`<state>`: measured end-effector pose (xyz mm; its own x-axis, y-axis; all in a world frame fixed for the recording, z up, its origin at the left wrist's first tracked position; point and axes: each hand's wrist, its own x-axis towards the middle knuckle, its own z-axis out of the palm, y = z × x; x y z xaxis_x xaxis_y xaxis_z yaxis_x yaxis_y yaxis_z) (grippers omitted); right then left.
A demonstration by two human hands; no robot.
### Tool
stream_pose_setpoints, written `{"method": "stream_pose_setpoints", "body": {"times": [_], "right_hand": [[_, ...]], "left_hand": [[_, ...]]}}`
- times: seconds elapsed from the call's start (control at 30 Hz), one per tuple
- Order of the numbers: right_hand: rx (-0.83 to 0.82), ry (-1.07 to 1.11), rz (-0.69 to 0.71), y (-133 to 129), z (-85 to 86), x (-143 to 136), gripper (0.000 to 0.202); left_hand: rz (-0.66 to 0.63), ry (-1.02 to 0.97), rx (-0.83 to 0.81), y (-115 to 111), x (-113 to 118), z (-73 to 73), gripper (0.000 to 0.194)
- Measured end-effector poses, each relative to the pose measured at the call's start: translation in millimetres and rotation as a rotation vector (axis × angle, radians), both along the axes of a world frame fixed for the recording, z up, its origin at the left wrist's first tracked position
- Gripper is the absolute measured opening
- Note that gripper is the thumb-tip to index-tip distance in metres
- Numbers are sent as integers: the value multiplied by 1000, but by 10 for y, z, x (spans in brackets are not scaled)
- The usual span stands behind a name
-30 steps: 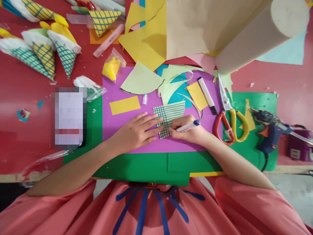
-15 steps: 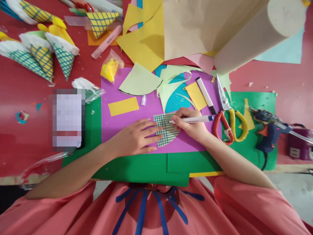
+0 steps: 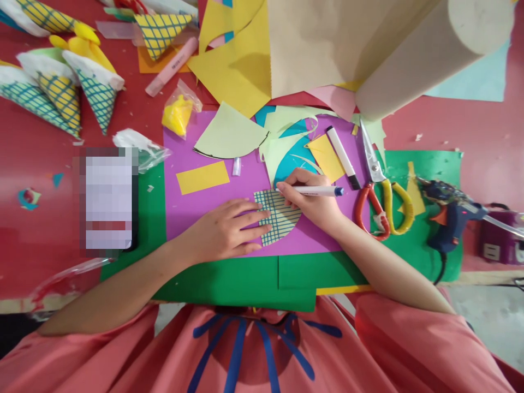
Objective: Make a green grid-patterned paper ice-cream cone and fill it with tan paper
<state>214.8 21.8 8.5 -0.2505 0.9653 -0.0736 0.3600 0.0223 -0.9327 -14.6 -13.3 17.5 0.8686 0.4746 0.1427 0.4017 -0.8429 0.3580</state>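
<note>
A pale green paper sector (image 3: 279,218) lies on the purple sheet (image 3: 200,212), covered with dark blue crossing lines. My left hand (image 3: 229,229) rests flat with fingers spread, their tips on the sector's left part. My right hand (image 3: 315,203) grips a white marker pen (image 3: 313,191) with a blue end, its tip at the sector's upper edge. A capped pen cover (image 3: 236,166) and a yellow paper strip (image 3: 202,177) lie above my left hand. Farther up is a plain pale green sector (image 3: 231,132) with a black curved edge.
Right of my hand lie scissors (image 3: 373,164), a white marker with a black cap (image 3: 343,158) and a hot glue gun (image 3: 454,218). Several gridded paper cones (image 3: 98,93) sit upper left, above a blurred phone (image 3: 108,202). A brown paper roll (image 3: 426,60) stands at the back.
My right hand and the marker have moved up and slightly left, bringing the tip to the sector's upper edge. My left hand stays on the paper. The view has shifted slightly.
</note>
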Motion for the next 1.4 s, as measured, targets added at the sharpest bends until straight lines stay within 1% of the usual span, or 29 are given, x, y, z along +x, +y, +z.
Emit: {"method": "stream_pose_setpoints", "body": {"times": [0.2,0.37,0.57,0.83,1.1,1.4], "right_hand": [[-20,17,2,11,4,-3,33],[-8,-13,2,19,7,-6,33],[10,-24,47,21,36,-1,39],[37,-59,93,17,47,0,33],[44,-71,129,7,24,10,31],[86,-61,175,7,31,12,31]], "left_hand": [[-6,-16,9,5,-2,-7,28],[-4,-20,32,3,0,-11,27],[-3,-5,27,5,0,-9,28],[-6,-31,29,7,8,3,27],[-2,-20,66,14,17,16,25],[2,-31,57,5,11,-8,25]]}}
